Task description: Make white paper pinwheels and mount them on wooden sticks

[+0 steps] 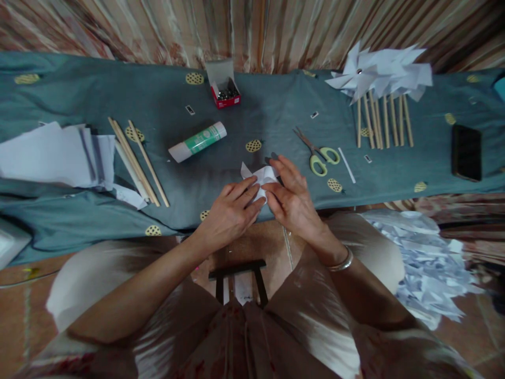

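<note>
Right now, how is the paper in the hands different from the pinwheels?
The held paper is in the left hand and right hand; the pinwheels lie untouched. The pinwheels have sticks; no stick shows on the held paper. The pinwheels are bunched together; the held paper is apart. Both are white.

We saw a pleated beige-and-brown curtain (252,31) beyond a long blue-green tablecloth (138,89) printed with yellow pineapples (253,146). Below its near edge we noticed a floor (39,297) of brownish-orange tiles with pale joints, a dark frame (239,268) standing there, and a thin cable at far left. The light was dim.
</note>
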Tool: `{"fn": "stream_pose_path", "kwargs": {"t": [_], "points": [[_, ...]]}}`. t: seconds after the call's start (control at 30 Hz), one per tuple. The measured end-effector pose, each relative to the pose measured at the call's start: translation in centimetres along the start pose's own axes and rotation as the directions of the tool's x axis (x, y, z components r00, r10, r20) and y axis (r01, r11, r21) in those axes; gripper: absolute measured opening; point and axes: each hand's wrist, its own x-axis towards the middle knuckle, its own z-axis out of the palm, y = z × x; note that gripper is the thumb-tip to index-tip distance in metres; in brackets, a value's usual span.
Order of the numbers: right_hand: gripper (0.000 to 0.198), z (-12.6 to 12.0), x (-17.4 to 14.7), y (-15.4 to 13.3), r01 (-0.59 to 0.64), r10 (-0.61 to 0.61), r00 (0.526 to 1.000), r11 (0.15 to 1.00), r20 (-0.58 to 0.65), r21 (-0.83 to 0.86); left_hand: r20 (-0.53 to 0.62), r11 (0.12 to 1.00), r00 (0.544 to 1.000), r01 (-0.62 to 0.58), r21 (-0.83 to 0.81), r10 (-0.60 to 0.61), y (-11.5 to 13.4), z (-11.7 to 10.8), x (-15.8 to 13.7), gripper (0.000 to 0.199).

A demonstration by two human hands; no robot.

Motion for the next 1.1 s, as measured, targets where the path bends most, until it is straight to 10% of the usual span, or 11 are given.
{"fn": "stream_pose_path", "kwargs": {"t": [0.5,1.1], "points": [[0.025,-0.3,-0.5,-0.8,0.068,-0.063,0.996,0.995,0.062,-0.077,-0.025,0.967,0.99,0.132,-0.219,-0.141,-1.7,-1.6,-0.4,0.033],[0.023,0.8,-0.4,-0.1,0.146,-0.147,0.989,0.985,-0.009,-0.093,0.015,0.669,0.822,0.473,-0.573,-0.569,-3.3,-2.2,-0.5,0.041]]}}
